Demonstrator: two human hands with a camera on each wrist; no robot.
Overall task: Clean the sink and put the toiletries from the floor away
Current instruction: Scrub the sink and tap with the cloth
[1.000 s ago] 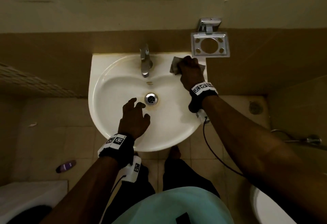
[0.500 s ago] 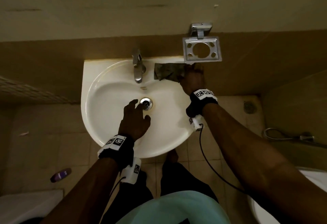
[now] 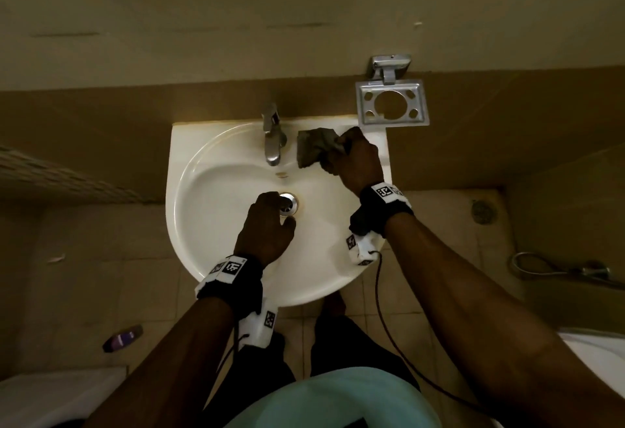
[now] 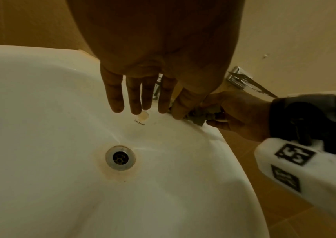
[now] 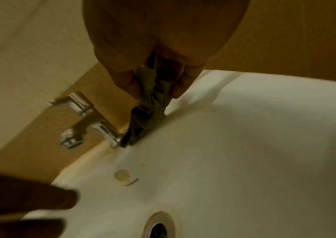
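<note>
The white sink (image 3: 209, 217) hangs on the wall below me, with a chrome tap (image 3: 273, 143) at its back and a drain (image 3: 290, 203) in the bowl. My right hand (image 3: 355, 157) grips a grey-green cloth (image 3: 313, 148) bunched against the back right ledge, just right of the tap. The same cloth (image 5: 148, 106) trails from my fingers onto the rim in the right wrist view. My left hand (image 3: 267, 228) hovers over the bowl by the drain (image 4: 120, 157), fingers (image 4: 115, 95) straight and spread, holding nothing. A purple toiletry bottle (image 3: 122, 338) lies on the floor at the left.
A metal toothbrush holder (image 3: 392, 102) juts from the wall above the sink's right corner. A toilet rim (image 3: 595, 360) shows at the right, a white fixture (image 3: 50, 393) at the lower left. A hose (image 3: 561, 267) lies at the right, and a floor drain (image 3: 484, 211).
My right hand has dragged the cloth along the back ledge from the right corner toward the tap. My left hand edged up over the drain.
</note>
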